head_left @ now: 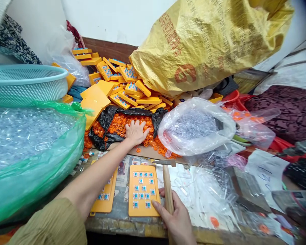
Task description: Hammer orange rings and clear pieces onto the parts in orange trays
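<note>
My left hand [137, 132] reaches forward over orange plastic rings [118, 124] in a black plastic bag [108, 117]; its fingers are spread, and the fingertips touch the pile. My right hand [177, 212] is closed round the wooden handle of a hammer [167, 180] with a narrow metal head. The thumb of that hand rests on the right edge of a yellow plastic panel [148, 177] with blue-centred square pieces set in it. A second yellow panel [109, 200] lies to the left, partly hidden by my left forearm.
Many yellow panels [148, 100] are heaped behind the rings, beside a yellow woven sack [193, 44]. Clear plastic parts fill a green bag [73, 149] at left and a white bag [165, 126] at right. A blue basket [40, 85] stands far left. Clear plastic pieces [206, 190] litter the bench.
</note>
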Demonstrator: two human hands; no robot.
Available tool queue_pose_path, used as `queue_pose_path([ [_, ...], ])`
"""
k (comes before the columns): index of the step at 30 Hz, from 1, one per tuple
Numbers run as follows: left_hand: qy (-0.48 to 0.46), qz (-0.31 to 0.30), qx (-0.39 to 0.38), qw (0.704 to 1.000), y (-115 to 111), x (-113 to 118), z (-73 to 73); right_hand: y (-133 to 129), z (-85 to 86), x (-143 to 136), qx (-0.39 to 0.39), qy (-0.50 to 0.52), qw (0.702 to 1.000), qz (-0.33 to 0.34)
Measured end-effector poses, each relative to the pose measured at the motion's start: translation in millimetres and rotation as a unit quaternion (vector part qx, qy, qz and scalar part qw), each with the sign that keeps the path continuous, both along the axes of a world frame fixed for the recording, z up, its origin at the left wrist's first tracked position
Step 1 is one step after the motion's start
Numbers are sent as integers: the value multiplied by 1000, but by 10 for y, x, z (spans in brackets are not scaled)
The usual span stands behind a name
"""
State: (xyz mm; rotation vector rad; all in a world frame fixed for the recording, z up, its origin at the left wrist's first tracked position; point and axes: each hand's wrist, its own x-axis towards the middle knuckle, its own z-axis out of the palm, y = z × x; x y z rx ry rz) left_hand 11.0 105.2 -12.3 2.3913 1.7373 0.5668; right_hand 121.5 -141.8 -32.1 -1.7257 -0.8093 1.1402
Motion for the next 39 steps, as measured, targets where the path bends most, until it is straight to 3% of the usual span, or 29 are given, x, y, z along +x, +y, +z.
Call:
queue_pose_path([
  [5,-15,-31,-32,999,-178,-199,105,-18,-83,78,-2,-24,999,29],
  [10,-83,-48,-6,995,-641,-463,222,-31,-102,100,-12,-48,998,48],
  [14,-70,-108,-100,987,-897,-539,89,-27,-108,111,-8,-56,996,63],
  [19,-60,-121,-143,980,-822,-429,-28,-28,-83,136,-7,-64,994,83],
  [24,-84,-134,-213,964,-820,-412,146,-43,-46,132,-9,-70,994,86],
  [30,-149,-160,-302,928,-1128,-594,407,-45,-44,122,-3,-79,993,83],
  [32,-188,-149,-333,912,-1243,-663,381,-43,-43,118,9,-94,993,76],
  [35,-237,-94,-354,900,-1389,-718,233,-45,-45,119,28,-115,991,68],
  [37,-239,-68,-340,907,-1467,-716,122,-51,-45,124,33,-125,989,71],
  [39,-206,-79,-279,935,-1535,-697,38,-57,-42,128,38,-136,987,76],
])
